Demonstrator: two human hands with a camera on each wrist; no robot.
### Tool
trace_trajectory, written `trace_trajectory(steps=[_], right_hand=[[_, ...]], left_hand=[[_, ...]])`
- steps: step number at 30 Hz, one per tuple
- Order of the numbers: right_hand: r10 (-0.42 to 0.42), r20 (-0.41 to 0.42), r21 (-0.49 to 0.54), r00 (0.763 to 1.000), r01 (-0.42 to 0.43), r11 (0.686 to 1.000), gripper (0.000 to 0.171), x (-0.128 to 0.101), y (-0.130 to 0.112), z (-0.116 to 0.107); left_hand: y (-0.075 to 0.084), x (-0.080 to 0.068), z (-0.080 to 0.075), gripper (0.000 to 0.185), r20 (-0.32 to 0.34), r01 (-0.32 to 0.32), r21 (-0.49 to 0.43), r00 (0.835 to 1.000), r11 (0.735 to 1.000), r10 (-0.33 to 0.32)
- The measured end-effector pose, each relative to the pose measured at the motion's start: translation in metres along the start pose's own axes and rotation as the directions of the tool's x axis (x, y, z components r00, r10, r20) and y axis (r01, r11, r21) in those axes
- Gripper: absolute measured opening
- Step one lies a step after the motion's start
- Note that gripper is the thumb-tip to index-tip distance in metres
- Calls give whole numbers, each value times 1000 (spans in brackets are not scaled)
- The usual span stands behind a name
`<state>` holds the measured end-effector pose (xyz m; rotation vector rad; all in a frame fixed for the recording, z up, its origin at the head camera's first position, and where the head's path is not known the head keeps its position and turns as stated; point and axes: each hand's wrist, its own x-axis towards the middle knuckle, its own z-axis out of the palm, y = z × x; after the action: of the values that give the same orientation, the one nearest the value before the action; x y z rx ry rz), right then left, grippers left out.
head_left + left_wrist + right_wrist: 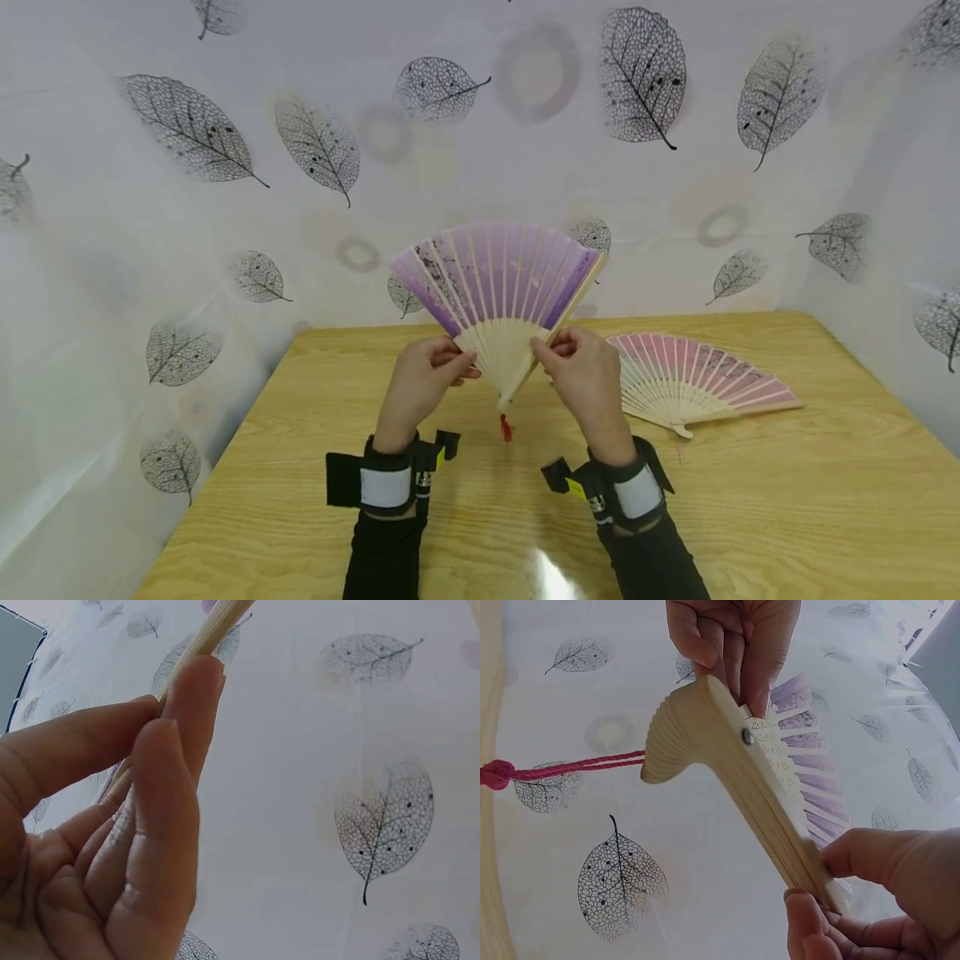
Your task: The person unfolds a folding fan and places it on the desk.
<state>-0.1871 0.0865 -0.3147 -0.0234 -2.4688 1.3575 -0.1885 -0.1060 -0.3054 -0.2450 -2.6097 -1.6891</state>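
A purple folding fan (506,283) is held up in front of me, partly spread, with pale wooden ribs and dark blossom print on its left side. My left hand (427,379) pinches its left edge between thumb and fingers. My right hand (581,375) grips the right guard, where several ribs lie stacked, as the right wrist view shows. From the pivot end hangs a red tassel (506,428) on a cord (577,766). In the left wrist view, the left fingers (161,825) close on a thin rib; most of the fan is out of sight there.
A second folding fan (697,379), pink and spread, lies on the wooden table (300,467) to the right, behind my right hand. A white cloth with leaf prints (480,167) hangs around the back and sides of the table.
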Motion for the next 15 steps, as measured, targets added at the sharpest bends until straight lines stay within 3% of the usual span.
trace_trajectory(steps=[15], right_hand=[[-11,-9,1,1000,11,1000,26,1,1,-2]], left_hand=[[-1,0,-3,19,-9,-5,9,1000,1000,5]])
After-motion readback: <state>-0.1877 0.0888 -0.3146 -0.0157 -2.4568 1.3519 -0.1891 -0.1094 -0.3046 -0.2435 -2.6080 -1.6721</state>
